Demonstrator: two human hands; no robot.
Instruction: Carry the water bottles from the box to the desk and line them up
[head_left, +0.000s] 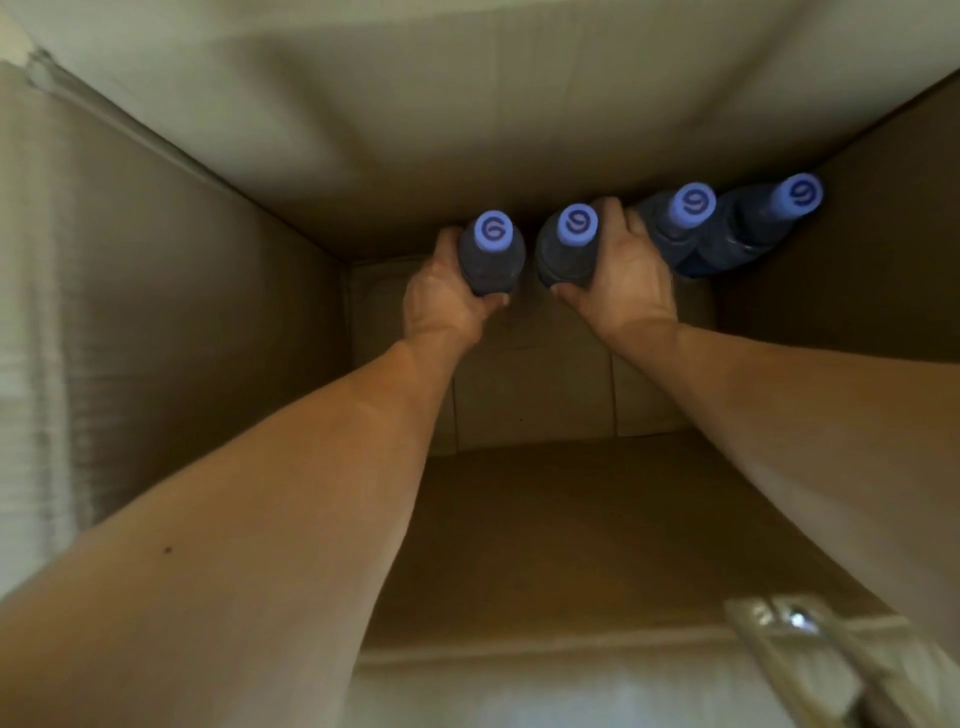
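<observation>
Deep in the box (218, 322), we are wrapping left hand (441, 296) fingers and right hand (623, 275) fingers around two upright bottles (491, 254) (569, 254); two spare bottles (727, 234) are standing just right, nearer our right hand.

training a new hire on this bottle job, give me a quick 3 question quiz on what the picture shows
1. How many capped bottles show inside the cardboard box?
2. True or false: the left hand and the right hand each have a grip on one bottle.
3. Where do the two free bottles stand? A) far right corner B) near left corner C) outside the box

Key:
1. Four.
2. True: the left-held bottle and the right-held bottle.
3. A: the third bottle and the corner bottle.
</observation>
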